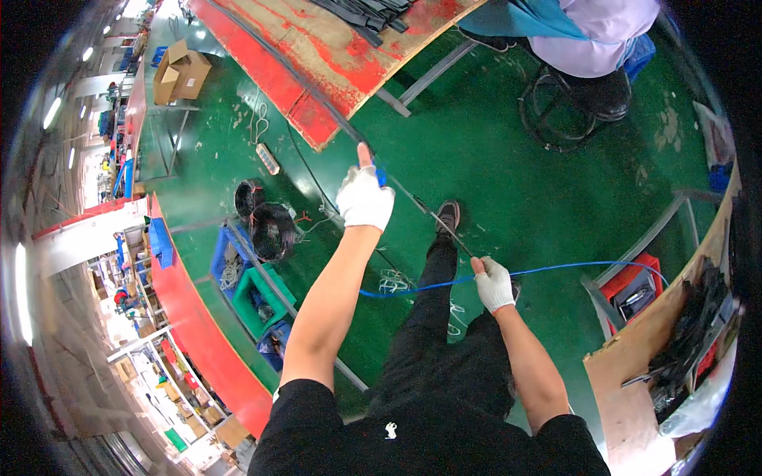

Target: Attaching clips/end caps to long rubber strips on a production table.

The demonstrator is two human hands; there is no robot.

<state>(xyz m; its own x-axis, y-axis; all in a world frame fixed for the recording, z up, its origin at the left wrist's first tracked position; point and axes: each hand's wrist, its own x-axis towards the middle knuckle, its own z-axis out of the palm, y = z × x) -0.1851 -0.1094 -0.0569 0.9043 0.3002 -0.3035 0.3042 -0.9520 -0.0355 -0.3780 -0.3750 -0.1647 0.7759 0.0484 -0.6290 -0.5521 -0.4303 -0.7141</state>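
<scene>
My left hand (pixel 367 200), in a white glove with bare fingertips, is closed around a long thin black strip (pixel 332 113) beside the near corner of the red table. A small blue piece (pixel 381 176) shows at its fingers; its kind is unclear. From there a thin dark length (pixel 418 202) slants down to my right hand (pixel 494 284), gloved alike and closed on it. Whether this is the same strip I cannot tell. A blue cable (pixel 567 267) crosses in front of my legs and meets the right hand; whether the fingers grip it is hidden.
The worn red table (pixel 317 133) holds a bundle of black strips (pixel 367 17). A person (pixel 583 36) sits on a stool beyond. Black coils (pixel 271 230), a power strip (pixel 267 159) and a green crate (pixel 255 297) lie left. A wooden bench (pixel 615 377) stands right, above a red bin (pixel 635 287).
</scene>
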